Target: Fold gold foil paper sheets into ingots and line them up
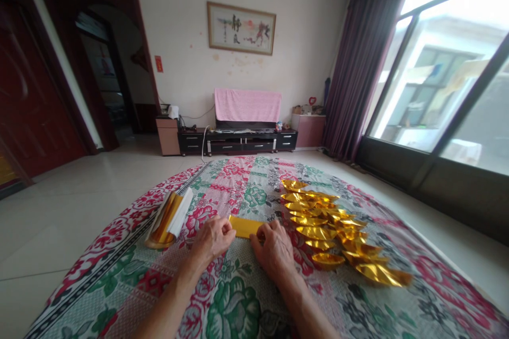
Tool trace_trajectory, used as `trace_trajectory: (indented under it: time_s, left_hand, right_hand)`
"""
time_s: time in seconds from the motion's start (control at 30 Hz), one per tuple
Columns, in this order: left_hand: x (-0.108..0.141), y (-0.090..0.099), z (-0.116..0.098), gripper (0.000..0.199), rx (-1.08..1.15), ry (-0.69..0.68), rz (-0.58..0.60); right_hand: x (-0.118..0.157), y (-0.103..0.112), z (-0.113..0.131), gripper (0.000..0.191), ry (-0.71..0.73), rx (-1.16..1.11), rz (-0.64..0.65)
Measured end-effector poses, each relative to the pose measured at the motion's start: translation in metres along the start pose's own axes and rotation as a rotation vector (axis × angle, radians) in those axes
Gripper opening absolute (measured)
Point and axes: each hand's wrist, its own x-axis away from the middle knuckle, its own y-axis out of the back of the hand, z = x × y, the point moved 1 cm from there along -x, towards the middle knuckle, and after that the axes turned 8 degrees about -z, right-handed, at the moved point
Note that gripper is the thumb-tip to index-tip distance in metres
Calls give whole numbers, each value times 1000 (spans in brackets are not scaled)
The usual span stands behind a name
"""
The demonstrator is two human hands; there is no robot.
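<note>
Fingers of our left hand [212, 238] and right hand [274, 248] pinch opposite ends of a gold strip [243, 226], which lies between them over the flowered cloth [234, 307]. To the left, we have a curled white sheet [184, 212] cupping gold sheets [169, 218]; to the right, rows of boat-shaped gold pieces [317, 233]. Beyond, we see a black cabinet [242, 147] with closed drawers [227, 146], below a framed picture [242, 28].

On cloth [234, 302], we've foil strip [243, 226] btwn our L hand [213, 239] & R hand [276, 249]; sheet bundle [169, 217] to L, folded foil pcs [317, 233] to R; TV stand [240, 146] bhnd, framed pic [241, 28] above.
</note>
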Motion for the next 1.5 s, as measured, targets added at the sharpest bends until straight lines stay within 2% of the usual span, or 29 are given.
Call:
trace_trajectory:
  time_s: [0.13, 0.53, 0.73, 1.5]
  left_hand:
    - [2, 1, -3, 21, 7, 2, -23]
    - [0, -6, -4, 29, -57, 7, -47]
    - [0, -4, -8, 29, -86, 39, -30]
    - [2, -3, -8, 21, -91, 3, -73]
  right_hand:
    - [0, -1, -1, 18, -8, 8, 2]
    - [1, -2, -1, 18, -2, -5, -14]
    - [0, 0, 0, 18, -14, -2, 1]
    - [-1, 1, 2, 19, -23, 27, 13]
